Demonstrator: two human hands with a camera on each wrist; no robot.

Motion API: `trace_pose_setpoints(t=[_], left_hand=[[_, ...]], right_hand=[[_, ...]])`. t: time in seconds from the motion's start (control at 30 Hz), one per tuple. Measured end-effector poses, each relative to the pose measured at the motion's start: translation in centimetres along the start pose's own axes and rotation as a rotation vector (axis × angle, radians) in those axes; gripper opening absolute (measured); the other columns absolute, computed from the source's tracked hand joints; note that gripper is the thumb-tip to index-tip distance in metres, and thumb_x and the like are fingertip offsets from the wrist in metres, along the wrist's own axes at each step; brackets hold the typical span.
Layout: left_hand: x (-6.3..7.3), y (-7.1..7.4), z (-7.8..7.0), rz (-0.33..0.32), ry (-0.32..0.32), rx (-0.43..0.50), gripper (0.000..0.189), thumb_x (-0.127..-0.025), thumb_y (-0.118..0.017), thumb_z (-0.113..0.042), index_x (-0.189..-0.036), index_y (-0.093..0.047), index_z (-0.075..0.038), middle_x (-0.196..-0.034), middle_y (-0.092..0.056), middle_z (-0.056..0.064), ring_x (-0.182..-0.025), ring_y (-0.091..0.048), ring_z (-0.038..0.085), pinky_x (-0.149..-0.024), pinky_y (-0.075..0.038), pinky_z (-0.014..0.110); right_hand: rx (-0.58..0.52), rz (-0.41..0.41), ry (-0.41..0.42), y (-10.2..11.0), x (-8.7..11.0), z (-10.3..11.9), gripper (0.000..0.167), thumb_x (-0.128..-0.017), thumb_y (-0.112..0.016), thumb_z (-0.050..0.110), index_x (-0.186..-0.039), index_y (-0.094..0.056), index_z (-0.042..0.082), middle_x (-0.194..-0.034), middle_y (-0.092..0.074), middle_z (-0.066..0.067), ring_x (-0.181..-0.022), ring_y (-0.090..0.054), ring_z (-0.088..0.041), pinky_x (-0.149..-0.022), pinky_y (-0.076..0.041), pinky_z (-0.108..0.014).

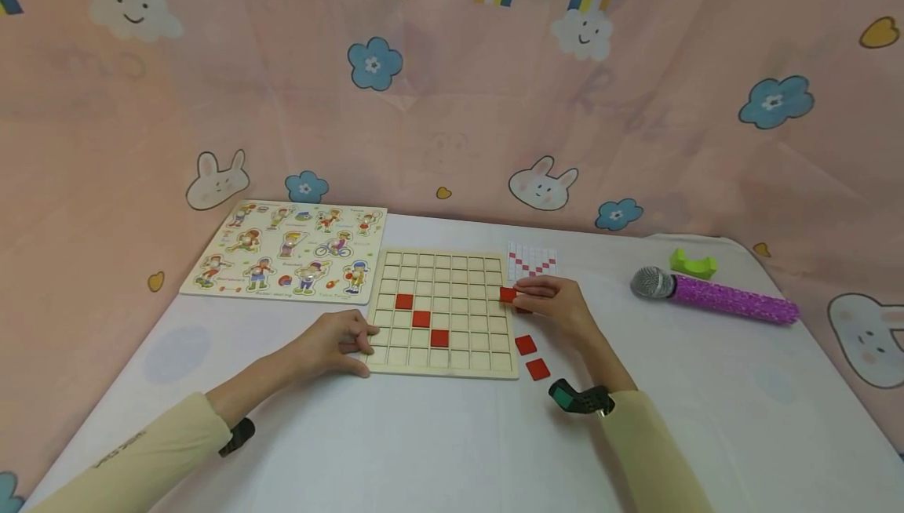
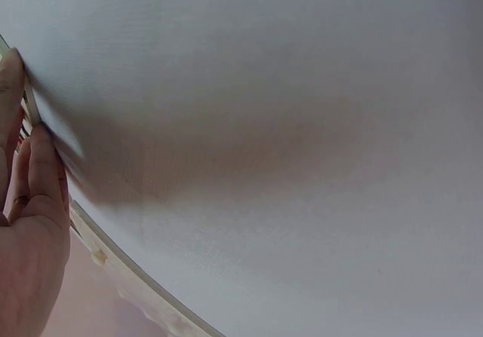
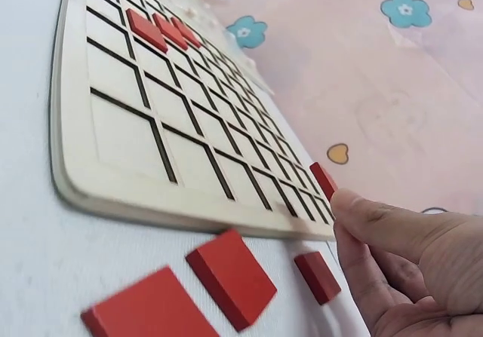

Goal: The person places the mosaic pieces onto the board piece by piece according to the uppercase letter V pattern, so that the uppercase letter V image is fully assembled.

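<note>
A pale wooden grid board (image 1: 473, 356) lies on the white table, with three red square tiles (image 1: 421, 319) set in its cells along a diagonal. Thumb and fingers of my left hand (image 1: 332, 344) hold the board at its left edge, near the lower corner. My right hand (image 1: 558, 305) pinches another red tile (image 3: 323, 180) between thumb and fingers, over the board's right side. Three loose red tiles lie beside that side: one (image 3: 318, 277) just under the right hand, the others (image 1: 526, 344) (image 1: 537, 369) nearer me.
A printed card (image 1: 533, 256) with a red pattern lies behind the right hand. On the left is a picture peg puzzle (image 1: 268, 254). Further right lie a purple microphone (image 1: 734, 300) and a green curved block (image 1: 693, 264). A pink patterned cloth (image 1: 452, 121) hangs behind the table.
</note>
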State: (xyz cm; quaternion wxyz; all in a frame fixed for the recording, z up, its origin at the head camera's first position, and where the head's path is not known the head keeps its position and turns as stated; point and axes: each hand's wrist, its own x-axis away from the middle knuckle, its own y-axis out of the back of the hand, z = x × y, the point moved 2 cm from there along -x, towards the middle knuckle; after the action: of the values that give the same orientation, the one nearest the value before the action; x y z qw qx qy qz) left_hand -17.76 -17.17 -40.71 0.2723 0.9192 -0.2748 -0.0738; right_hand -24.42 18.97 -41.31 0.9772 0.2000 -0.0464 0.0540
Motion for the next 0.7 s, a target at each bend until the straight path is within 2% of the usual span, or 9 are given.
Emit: trace_pose_setpoints(t=[0.2, 0.4, 0.53, 0.7], left_hand=[[0.0, -0.1, 0.1, 0.002, -0.004, -0.008, 0.027, -0.066, -0.084, 0.002, -0.077, -0.059, -0.001, -0.108, -0.059, 0.016, -0.117, -0.054, 0.039, -0.089, -0.054, 0.023], [-0.1, -0.2, 0.2, 0.008, 0.021, -0.009, 0.028, -0.066, -0.084, 0.002, -0.077, -0.058, -0.002, -0.11, -0.058, 0.014, -0.119, -0.054, 0.037, -0.089, -0.054, 0.022], [-0.1, -0.1, 0.3, 0.009, 0.032, 0.005, 0.028, -0.066, -0.083, 0.003, -0.077, -0.058, -0.002, -0.11, -0.058, 0.014, -0.119, -0.054, 0.037, -0.089, -0.054, 0.023], [-0.1, -0.1, 0.3, 0.009, 0.022, -0.003, 0.027, -0.066, -0.084, 0.002, -0.076, -0.059, -0.002, -0.108, -0.058, 0.014, -0.119, -0.054, 0.037, -0.089, -0.054, 0.022]], right_hand=[[-0.025, 0.009, 0.006, -1.3, -0.7, 0.4, 0.039, -0.085, -0.075, 0.016, -0.118, -0.064, 0.0, -0.111, -0.069, -0.015, -0.095, -0.067, -0.016, -0.08, -0.056, -0.018], [-0.018, 0.009, 0.018, -2.6, -1.5, 1.1, 0.035, -0.083, -0.076, 0.014, -0.115, -0.067, 0.0, -0.111, -0.069, -0.015, -0.097, -0.067, -0.019, -0.073, -0.054, -0.014], [-0.03, 0.017, 0.013, -3.5, -1.7, 1.6, 0.035, -0.083, -0.076, 0.013, -0.114, -0.067, 0.001, -0.11, -0.069, -0.015, -0.1, -0.066, -0.022, -0.077, -0.054, -0.015], [-0.059, 0.038, 0.023, -4.7, -2.1, 2.1, 0.034, -0.082, -0.076, 0.011, -0.113, -0.068, 0.0, -0.108, -0.07, -0.014, -0.101, -0.066, -0.021, -0.094, -0.053, -0.027]])
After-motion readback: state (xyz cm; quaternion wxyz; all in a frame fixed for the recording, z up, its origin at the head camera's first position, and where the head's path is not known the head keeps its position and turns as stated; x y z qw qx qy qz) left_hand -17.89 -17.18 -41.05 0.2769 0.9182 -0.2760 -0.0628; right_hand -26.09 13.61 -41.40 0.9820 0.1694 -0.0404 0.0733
